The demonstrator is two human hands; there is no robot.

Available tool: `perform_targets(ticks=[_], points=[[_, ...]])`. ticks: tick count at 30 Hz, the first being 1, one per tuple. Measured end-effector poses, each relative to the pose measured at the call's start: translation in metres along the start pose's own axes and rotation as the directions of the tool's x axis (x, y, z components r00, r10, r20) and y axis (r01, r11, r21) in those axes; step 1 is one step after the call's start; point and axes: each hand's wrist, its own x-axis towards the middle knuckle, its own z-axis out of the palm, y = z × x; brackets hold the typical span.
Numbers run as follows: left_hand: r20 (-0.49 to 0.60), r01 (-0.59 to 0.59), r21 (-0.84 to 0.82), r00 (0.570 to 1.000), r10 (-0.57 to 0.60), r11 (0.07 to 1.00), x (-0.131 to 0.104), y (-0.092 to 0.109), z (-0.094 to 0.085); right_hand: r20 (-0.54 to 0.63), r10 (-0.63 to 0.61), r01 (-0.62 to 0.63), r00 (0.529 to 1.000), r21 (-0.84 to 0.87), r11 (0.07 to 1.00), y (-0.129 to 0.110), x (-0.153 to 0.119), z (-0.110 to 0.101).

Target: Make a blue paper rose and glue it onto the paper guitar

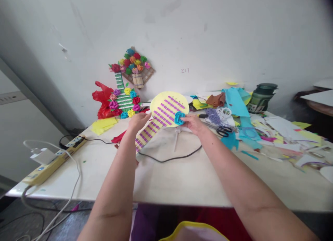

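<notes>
A yellow guitar-shaped paper craft [169,109] with a round body and rows of purple strips is held tilted above the table, its neck slanting down to the left. My left hand [140,122] grips it at the left edge, where body and neck meet; some of its fingers are hidden. Between the fingers of my right hand [194,123] is a blue paper flower [179,118], pressed against the lower right edge of the round body. A thin white stick [176,140] lies just below the body, and a black cable [166,161] curves beneath.
Behind stand a green guitar craft with paper flowers [125,100] and a red plastic bag [102,99]. A power strip [54,164] runs along the left. Scissors [223,130], blue paper [236,100], paper scraps [286,133] and a green bottle [262,98] crowd the right.
</notes>
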Motion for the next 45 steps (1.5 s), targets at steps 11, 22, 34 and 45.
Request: perform_targets(ticks=[11,22,34,45], points=[[0.585,0.522,-0.282,0.759,-0.287,0.805,-0.008,-0.021,-0.002,-0.046,-0.004,0.003,0.999,-0.029,1.0,0.0,0.008,-0.015],[0.689,0.607,-0.307,0.673,-0.268,0.733,-0.012,-0.032,0.011,-0.145,-0.012,0.008,0.989,-0.025,1.0,-0.007,0.004,-0.004],[0.179,0.29,-0.664,0.957,-0.23,0.689,0.007,-0.029,0.019,0.057,0.041,-0.031,0.998,-0.163,0.986,0.005,-0.011,0.037],[-0.121,-0.001,-0.85,0.974,-0.194,0.526,0.008,-0.051,0.032,0.091,0.012,0.015,0.996,-0.285,0.958,0.015,-0.031,0.073]])
